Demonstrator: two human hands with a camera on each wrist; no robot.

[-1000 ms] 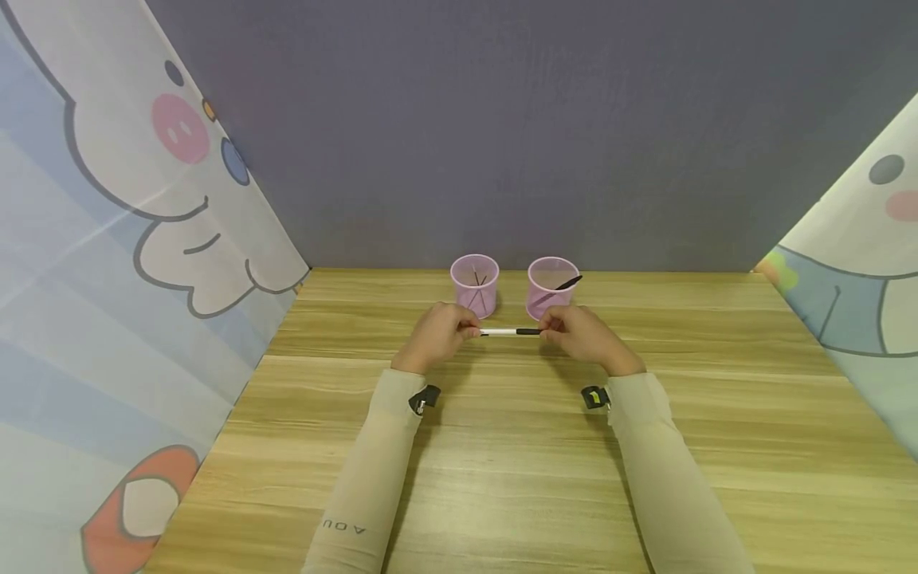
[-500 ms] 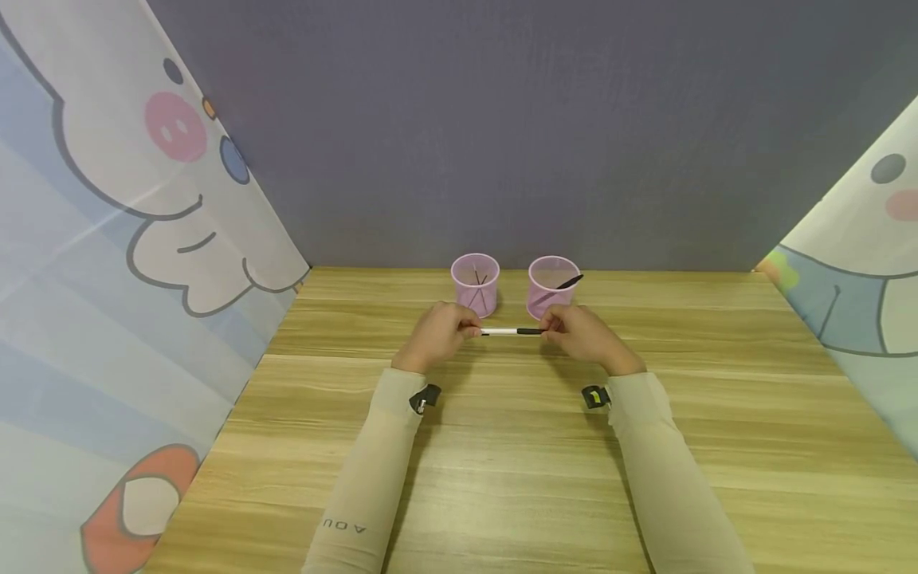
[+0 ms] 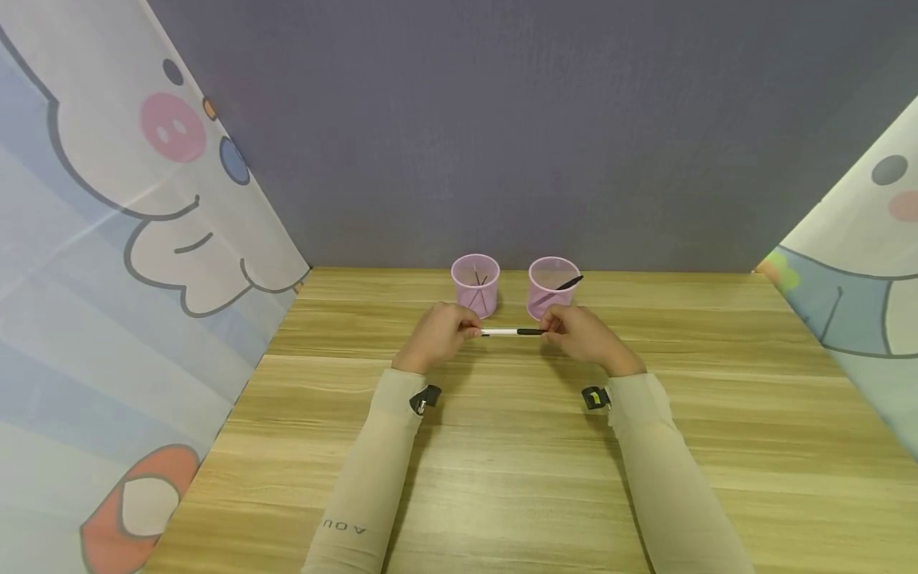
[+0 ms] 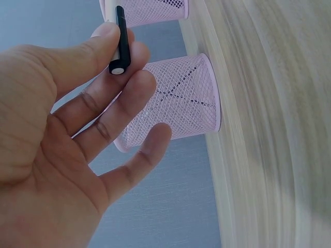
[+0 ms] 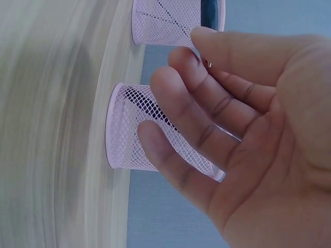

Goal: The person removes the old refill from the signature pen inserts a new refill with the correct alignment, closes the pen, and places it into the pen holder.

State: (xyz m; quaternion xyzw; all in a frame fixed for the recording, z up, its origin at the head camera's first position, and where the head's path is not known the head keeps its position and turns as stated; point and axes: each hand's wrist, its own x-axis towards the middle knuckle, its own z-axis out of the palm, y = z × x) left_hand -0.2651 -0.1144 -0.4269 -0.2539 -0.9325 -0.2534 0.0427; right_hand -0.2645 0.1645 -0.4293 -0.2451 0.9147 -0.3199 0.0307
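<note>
A white pen (image 3: 500,332) with a black grip section is held level between both hands, above the table. My left hand (image 3: 439,336) pinches its clip end between thumb and fingertips; the black clip and round end cap show in the left wrist view. On the other side my right hand (image 3: 584,339) pinches the black section, where a small metal tip (image 5: 209,64) peeks out between the fingers. Just behind the hands stand two pink mesh cups, the left cup (image 3: 463,300) with thin dark sticks inside, the right cup (image 3: 535,296) with a black pen (image 3: 571,282) leaning in it.
The wooden table (image 3: 502,478) ends at a dark grey wall (image 3: 502,143) right behind the cups. Cartoon-printed curtains, one left (image 3: 107,279) and one right (image 3: 853,311), border the sides. A black strap device (image 3: 425,399) sits on the left wrist and a similar one (image 3: 595,397) on the right.
</note>
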